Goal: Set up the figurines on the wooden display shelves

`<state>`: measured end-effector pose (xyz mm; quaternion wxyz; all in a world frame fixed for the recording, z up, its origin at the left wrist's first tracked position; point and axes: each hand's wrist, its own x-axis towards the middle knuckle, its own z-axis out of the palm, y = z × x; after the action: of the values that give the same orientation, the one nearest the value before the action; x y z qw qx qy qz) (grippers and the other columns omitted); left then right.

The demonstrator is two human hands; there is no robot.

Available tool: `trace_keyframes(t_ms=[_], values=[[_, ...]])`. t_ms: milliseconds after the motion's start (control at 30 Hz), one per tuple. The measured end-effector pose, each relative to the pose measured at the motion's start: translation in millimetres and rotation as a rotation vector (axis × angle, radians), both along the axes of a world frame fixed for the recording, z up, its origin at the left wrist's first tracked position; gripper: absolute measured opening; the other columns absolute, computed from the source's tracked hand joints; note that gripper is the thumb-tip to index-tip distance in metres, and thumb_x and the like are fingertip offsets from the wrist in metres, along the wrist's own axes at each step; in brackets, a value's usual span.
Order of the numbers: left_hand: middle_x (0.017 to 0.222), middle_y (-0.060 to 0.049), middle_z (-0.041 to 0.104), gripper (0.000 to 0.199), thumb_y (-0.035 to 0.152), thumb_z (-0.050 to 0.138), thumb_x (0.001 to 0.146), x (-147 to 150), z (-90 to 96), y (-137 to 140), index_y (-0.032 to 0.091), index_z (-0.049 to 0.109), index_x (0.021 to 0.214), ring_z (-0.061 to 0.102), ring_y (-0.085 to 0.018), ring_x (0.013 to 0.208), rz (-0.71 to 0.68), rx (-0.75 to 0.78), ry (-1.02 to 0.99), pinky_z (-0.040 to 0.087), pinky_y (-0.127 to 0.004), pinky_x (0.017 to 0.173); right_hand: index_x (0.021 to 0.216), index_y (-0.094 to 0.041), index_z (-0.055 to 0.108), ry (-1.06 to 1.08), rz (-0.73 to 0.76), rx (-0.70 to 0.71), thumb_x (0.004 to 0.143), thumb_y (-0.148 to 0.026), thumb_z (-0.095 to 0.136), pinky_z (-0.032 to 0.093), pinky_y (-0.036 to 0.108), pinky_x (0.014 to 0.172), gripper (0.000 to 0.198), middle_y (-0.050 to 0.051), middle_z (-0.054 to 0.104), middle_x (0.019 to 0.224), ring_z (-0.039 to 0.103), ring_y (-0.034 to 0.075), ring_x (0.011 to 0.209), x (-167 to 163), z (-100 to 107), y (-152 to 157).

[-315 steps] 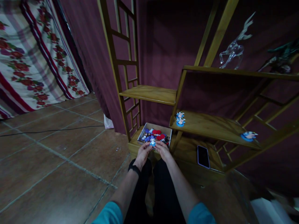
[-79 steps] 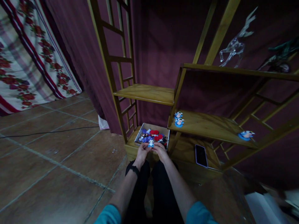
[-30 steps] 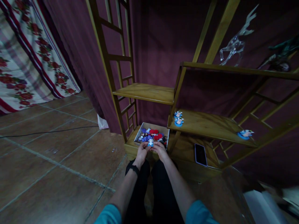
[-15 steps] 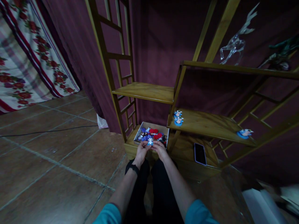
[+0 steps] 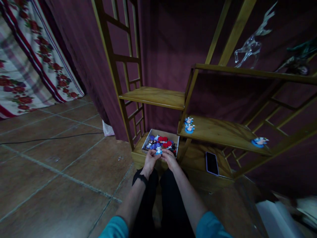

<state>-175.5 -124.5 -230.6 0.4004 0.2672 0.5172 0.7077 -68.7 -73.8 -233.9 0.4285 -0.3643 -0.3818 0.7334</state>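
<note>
Between my two hands, at the near edge of the box, is a small white-and-blue figurine (image 5: 158, 150) held upright. My left hand (image 5: 150, 161) pinches it from the left, and my right hand (image 5: 169, 158) grips it from the right with the fingertips. Just beyond, a white shallow box (image 5: 177, 141) stands on the lowest shelf, filled with several purple, red and dark figurines (image 5: 162, 140). Similar blue-based figurines stand on the middle shelf: two (image 5: 189, 127) at its left end and one (image 5: 259, 142) at its right end.
The wooden shelf unit (image 5: 153, 96) rises in front of me with upright posts. A phone (image 5: 212, 163) lies on the lower board at right. Higher up stand a clear deer ornament (image 5: 250, 48) and a dark ornament (image 5: 297, 61). A cable (image 5: 52, 138) crosses the tiled floor.
The figurine has shifted very slightly to the left between my fingers. Both hands keep nearly the same place, and the shelves and box look unchanged.
</note>
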Motion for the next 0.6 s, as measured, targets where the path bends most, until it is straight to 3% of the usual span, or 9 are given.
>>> trace_keyframes(t_ms=[367, 600], values=[[0.067, 0.005, 0.053, 0.042, 0.023, 0.08, 0.046, -0.2, -6.1, 3.3, 0.018, 0.05, 0.076, 0.049, -0.009, 0.057, -0.027, -0.004, 0.065, 0.041, -0.023, 0.06, 0.082, -0.02, 0.065, -0.039, -0.003, -0.009, 0.056, -0.032, 0.074, 0.052, 0.03, 0.07, 0.03, 0.001, 0.067, 0.081, 0.063, 0.018, 0.078, -4.1, 2.7, -1.4], [0.075, 0.003, 0.059, 0.041, 0.023, 0.079, 0.047, -0.9, -6.8, 3.6, 0.018, 0.054, 0.08, 0.053, -0.01, 0.065, -0.023, 0.011, 0.045, 0.042, -0.024, 0.064, 0.083, -0.021, 0.066, -0.036, 0.006, 0.001, 0.055, -0.031, 0.074, 0.051, 0.03, 0.071, 0.031, 0.002, 0.068, 0.086, 0.064, 0.018, 0.08, -3.0, 1.5, 0.7]])
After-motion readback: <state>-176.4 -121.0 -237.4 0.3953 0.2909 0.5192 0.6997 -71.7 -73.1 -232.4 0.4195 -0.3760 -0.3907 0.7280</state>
